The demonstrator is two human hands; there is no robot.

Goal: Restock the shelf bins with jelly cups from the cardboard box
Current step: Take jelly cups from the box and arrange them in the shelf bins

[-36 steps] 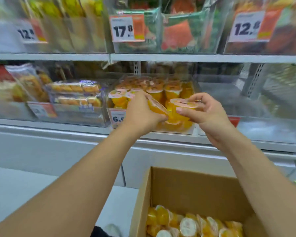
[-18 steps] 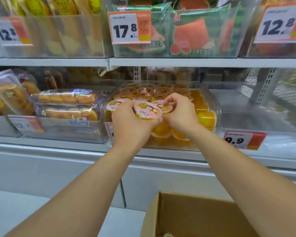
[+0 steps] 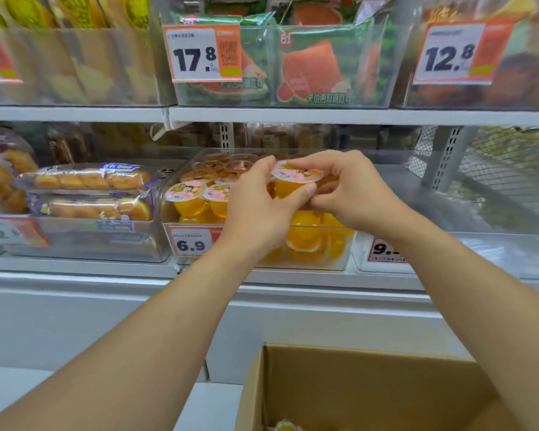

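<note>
Your left hand (image 3: 259,209) and right hand (image 3: 352,191) meet over the clear bin (image 3: 318,265) on the lower shelf (image 3: 75,265), and between them you hold one jelly cup (image 3: 296,180) upright, lid up, above the near right part of the bin. The left thumb and fingers curl round the cup's body, while the right fingertips pinch its far rim, so both hands are grasping the same cup (two hands probably give you a level set-down, which keeps the lid facing up like the rest). The bin's left side already carries a stacked layer of cups (image 3: 196,194) with their printed lids showing, and the right side sits lower, with loose orange cups visible through the front wall; that lower patch looks like the place this one is meant for. The cardboard box (image 3: 355,384) waits near you at the bottom right, and only a sliver of its stock shows at the frame's edge. Left of the bin lies another with bagged bread rolls (image 3: 91,194), touching or nearly touching it. Overhead, the upper shelf (image 3: 324,115) hangs low, so your approach is from the front. The price tag reading 6.9 (image 3: 192,244) is clipped to the bin's front, clear of your path.
</note>
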